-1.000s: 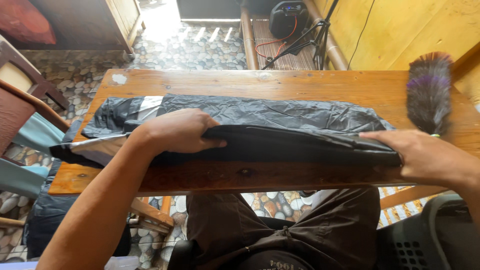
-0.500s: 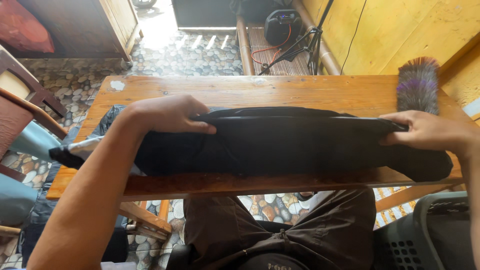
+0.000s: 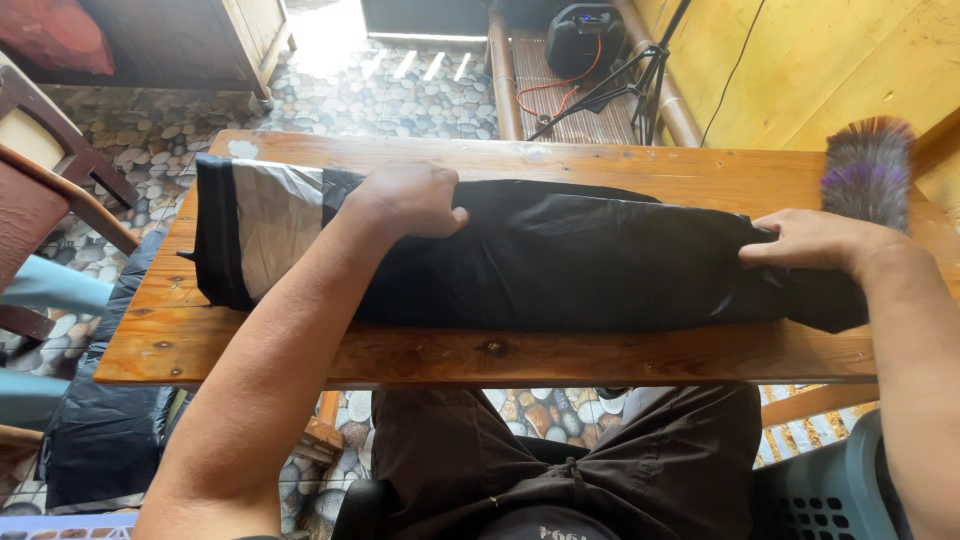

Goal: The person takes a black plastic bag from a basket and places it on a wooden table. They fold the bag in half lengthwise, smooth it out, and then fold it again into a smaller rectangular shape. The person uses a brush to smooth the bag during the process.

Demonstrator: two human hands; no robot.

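A long black garment (image 3: 560, 260) with a grey band near its left end lies folded lengthwise across the wooden table (image 3: 300, 350). My left hand (image 3: 405, 200) presses down on its upper edge left of centre, fingers curled over the fabric. Near the garment's right end, my right hand (image 3: 810, 240) pinches the cloth with the fingers closed on it. The fold runs between both hands.
A purple and grey feather duster (image 3: 868, 165) lies at the table's far right. A wooden chair (image 3: 40, 190) stands at the left, black cloth (image 3: 100, 440) hangs below it. A blue-grey plastic basket (image 3: 830, 490) sits at the lower right. A black speaker (image 3: 590, 35) and stand are beyond the table.
Both hands have carried the garment's near edge away from me, folding it over. The cloth now lies fully on the table, and its grey band shows at the left.
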